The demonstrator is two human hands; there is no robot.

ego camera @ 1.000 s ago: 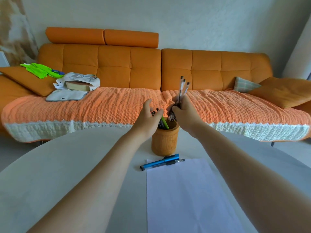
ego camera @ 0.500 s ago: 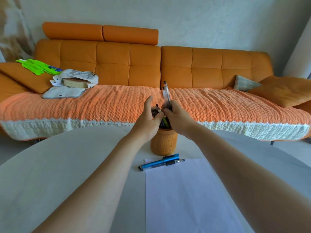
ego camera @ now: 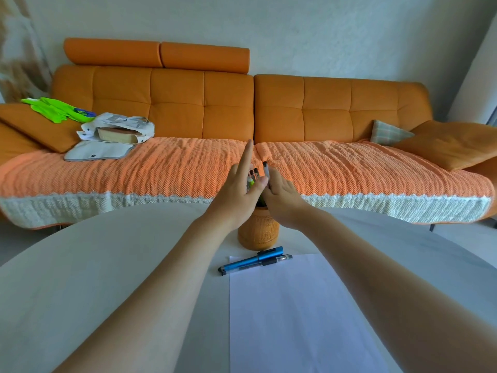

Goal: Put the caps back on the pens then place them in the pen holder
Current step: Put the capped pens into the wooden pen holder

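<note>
The pen holder (ego camera: 258, 232), a round orange-brown cup, stands upright on the pale grey table (ego camera: 80, 278). Its mouth is hidden behind both hands, and pens (ego camera: 254, 174) stick up out of it between them. The left hand (ego camera: 236, 195), at its 11 o'clock, is spread, with the index finger straight up. The right hand (ego camera: 282, 197), at 1 o'clock, has its back to the camera. A dark-tipped pen (ego camera: 265, 168) rises beside its fingers, and I cannot tell whether they pinch it.

At 6 o'clock, just beside the holder's base, a blue pen (ego camera: 251, 262) and a clear pen (ego camera: 277, 259) lie touching, across the top edge of a white paper sheet (ego camera: 295, 319).

Beyond the table at 12 o'clock is an orange sofa (ego camera: 201, 103) under a knitted throw (ego camera: 161, 170) with a white border. A white bag (ego camera: 121, 127) sits at 10 o'clock and an orange cushion (ego camera: 451, 144) at 2 o'clock. A pale wall (ego camera: 322, 36) is behind.
</note>
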